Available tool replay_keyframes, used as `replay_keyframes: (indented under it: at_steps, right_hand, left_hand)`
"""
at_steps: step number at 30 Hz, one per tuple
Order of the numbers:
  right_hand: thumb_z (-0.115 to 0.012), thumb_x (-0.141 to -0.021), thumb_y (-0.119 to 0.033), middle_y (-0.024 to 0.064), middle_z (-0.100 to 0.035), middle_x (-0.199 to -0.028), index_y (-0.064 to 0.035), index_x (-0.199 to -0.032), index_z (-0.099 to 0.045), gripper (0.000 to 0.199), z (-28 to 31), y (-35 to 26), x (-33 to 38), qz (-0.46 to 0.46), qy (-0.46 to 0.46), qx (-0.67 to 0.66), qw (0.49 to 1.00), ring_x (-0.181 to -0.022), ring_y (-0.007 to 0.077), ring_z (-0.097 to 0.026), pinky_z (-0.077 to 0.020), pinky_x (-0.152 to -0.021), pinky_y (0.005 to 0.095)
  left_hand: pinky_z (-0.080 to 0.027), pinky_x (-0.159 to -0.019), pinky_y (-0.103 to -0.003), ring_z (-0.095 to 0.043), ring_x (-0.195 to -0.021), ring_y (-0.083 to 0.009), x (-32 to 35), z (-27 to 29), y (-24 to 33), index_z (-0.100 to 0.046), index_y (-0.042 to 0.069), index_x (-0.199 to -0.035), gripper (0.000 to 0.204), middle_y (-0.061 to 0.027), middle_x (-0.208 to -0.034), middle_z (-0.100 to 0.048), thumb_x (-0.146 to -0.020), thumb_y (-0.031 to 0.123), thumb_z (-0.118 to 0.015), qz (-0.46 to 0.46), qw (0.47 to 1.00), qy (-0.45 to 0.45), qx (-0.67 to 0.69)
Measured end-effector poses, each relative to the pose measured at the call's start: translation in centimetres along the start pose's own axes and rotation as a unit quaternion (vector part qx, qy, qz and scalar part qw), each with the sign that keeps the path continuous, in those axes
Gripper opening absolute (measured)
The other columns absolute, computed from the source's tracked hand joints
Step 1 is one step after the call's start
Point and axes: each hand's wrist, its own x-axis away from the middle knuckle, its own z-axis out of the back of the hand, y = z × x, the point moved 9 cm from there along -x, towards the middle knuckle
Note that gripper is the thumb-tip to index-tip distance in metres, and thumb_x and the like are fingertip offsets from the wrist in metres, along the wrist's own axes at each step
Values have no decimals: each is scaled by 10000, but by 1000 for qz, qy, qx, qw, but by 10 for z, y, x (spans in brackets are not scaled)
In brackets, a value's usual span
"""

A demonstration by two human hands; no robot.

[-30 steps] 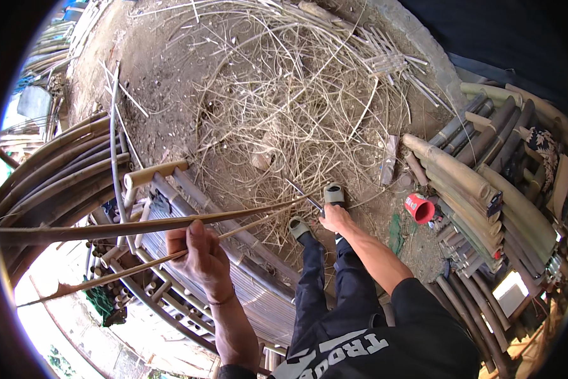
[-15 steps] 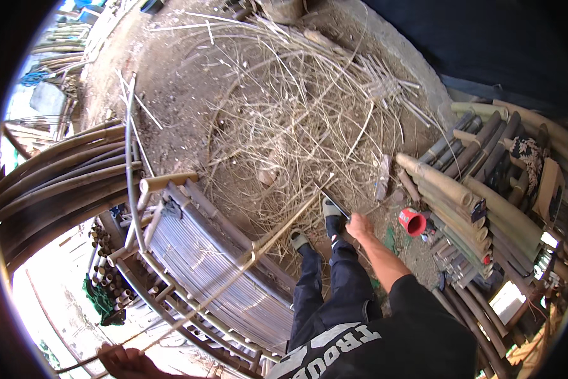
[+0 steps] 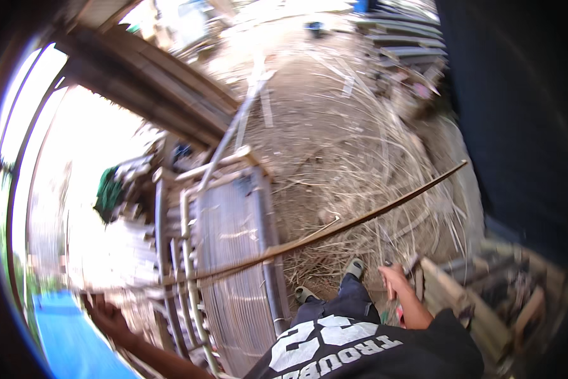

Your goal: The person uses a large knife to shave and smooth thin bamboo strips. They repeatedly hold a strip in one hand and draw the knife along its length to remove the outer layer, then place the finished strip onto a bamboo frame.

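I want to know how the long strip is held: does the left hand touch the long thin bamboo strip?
Cannot tell. In the head view the long strip runs toward the left hand, but that end is blurred and overexposed, so neither contact nor gap shows plainly.

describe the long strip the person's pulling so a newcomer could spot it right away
Start at the grey slatted metal rack in the lower middle. A long thin bamboo strip crosses over it, running from the left hand at lower left up to the right above the litter of dry cuttings. Unlike that scrap, it is one unbroken brown arc.
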Motion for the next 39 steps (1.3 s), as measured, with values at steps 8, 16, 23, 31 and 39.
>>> replay_keyframes:
  at_steps: [8, 16, 23, 31, 39]
  right_hand:
    - [-615, -846, -243, 63, -526, -641, -102, -746, -487, 215, -47, -89, 154, 225, 174, -399, 872, -589, 183, -519, -461, -586, 342]
    - [-534, -861, -142, 205, -493, -1389, 80, -1413, -351, 623, -278, -311, 394, 563, -224, -181, 775, -1314, 286, -469, -351, -1113, 401]
    - [-549, -894, -185, 69, -637, -983, -32, -1210, -531, 352, -473, -261, 400, 254, -520, -258, 773, -774, 133, -612, -539, -695, 286]
    - [-591, -858, -127, 85, -653, -897, -64, -1100, -553, 253, -521, -177, 316, 161, -406, -246, 865, -702, 154, -599, -551, -604, 310]
    - [-649, -818, -136, 49, -646, -884, -41, -1050, -629, 252, -438, -180, 207, 183, -206, -364, 890, -866, 160, -606, -471, -836, 300]
  left_hand:
    - [-232, -387, -168, -311, -471, -1, 4, -26, 38, -526, 134, -1196, 264, -60, -927, -688, -973, 268, -569, -72, 995, 10, -67]
    - [-504, -654, -366, -654, -767, -221, 63, -135, 49, -619, 87, -999, 113, -110, -880, -651, -929, 172, -596, -209, 891, -269, -299]
    - [-523, -637, -406, -676, -698, -296, 98, -106, -79, -687, 82, -950, 168, -148, -737, -679, -883, 225, -630, -37, 857, -400, -323]
    - [-501, -674, -421, -658, -761, -287, 88, 10, -161, -636, 43, -1012, 318, -199, -769, -638, -934, 349, -603, 12, 869, -328, -371]
    - [-464, -680, -497, -618, -790, -438, 61, 163, -288, -567, -11, -891, 375, -263, -781, -612, -926, 360, -613, 39, 854, -215, -471]
